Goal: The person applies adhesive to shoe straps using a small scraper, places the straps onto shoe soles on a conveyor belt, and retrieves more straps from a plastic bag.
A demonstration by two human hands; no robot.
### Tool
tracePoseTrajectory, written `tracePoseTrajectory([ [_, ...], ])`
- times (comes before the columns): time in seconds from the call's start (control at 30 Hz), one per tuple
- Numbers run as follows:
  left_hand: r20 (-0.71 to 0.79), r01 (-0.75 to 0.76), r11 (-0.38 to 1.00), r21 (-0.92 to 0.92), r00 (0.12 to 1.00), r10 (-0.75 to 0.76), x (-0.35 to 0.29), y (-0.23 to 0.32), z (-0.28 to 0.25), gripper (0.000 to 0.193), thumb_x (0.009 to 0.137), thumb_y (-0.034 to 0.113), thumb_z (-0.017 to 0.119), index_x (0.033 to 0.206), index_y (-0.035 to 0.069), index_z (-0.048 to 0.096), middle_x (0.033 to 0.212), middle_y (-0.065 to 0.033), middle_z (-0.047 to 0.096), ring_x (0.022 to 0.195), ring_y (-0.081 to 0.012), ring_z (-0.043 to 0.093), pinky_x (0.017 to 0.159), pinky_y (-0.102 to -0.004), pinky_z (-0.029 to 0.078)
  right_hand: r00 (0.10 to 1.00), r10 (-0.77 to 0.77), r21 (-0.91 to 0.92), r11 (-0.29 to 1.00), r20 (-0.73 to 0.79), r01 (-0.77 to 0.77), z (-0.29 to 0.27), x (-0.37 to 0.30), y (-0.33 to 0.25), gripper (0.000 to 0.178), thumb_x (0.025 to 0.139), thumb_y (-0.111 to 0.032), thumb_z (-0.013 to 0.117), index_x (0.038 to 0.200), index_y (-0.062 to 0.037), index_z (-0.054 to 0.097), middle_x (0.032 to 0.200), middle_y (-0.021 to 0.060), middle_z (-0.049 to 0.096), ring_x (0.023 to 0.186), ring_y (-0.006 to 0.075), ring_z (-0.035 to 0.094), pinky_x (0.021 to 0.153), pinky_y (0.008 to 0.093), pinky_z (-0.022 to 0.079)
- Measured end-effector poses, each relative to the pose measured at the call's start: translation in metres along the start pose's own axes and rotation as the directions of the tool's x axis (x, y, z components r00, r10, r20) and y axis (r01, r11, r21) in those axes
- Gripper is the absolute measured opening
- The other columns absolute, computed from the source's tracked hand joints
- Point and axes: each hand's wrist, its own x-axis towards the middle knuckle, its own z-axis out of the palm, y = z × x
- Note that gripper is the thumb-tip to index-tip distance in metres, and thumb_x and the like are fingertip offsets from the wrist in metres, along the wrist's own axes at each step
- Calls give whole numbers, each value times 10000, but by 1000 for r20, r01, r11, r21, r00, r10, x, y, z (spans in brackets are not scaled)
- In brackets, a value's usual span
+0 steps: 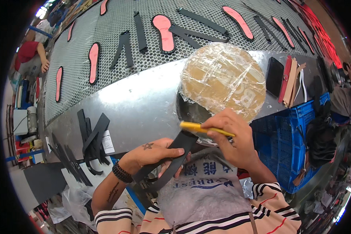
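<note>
My left hand is closed around black straps, its thumb pressing on top, with their upper ends pointing away from me. In my right hand is a yellow stick-like tool, pinched between thumb and fingers. Its tip lies just above the strap ends; whether it touches them I cannot tell. Right behind both hands stands a dark round pot, partly covered by a tan disc wrapped in clear film. A printed plastic-like apron covers my lap below the hands.
Pink-topped insoles and black strips lie on the perforated metal surface. More straps hang off the left edge. To the right are a dark phone, coloured strips and blue crates. Another person's hand rests far left.
</note>
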Motion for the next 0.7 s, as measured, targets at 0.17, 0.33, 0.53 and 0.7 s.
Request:
tracePoseTrajectory([
  [0.17,-120,-126,989,-83,986,116,-29,-1,3,342,1017,202,556,1247,-39,475,997,-235,704,771,-231,738,603,-262,607,999,-29,-94,995,-28,26,1,4,13,153,843,18,693,993,17,662,925,126,650,844,310,621,732,374,502],
  [0.33,-686,-563,825,-55,622,379,-64,-6,30,270,1045,73,408,1297,1,342,1090,-309,659,1022,-363,699,806,-348,632,999,-32,-67,997,35,34,13,0,20,186,806,71,657,985,20,654,951,125,664,871,304,636,745,366,507],
  [0.53,-896,-700,683,208,144,420,-39,-21,30,276,1070,82,363,1333,18,311,1189,-312,621,1111,-363,665,847,-346,631,975,-168,-30,986,-145,165,13,-7,-3,265,734,129,625,965,1,657,929,127,677,802,278,648,716,378,516],
  [0.7,-902,-687,663,298,23,431,-34,-28,41,285,1076,88,348,1347,23,288,1222,-316,605,1162,-370,640,854,-349,631,984,-172,43,984,-52,174,30,-14,-7,249,715,121,651,931,-1,654,898,130,665,770,290,633,672,356,512],
])
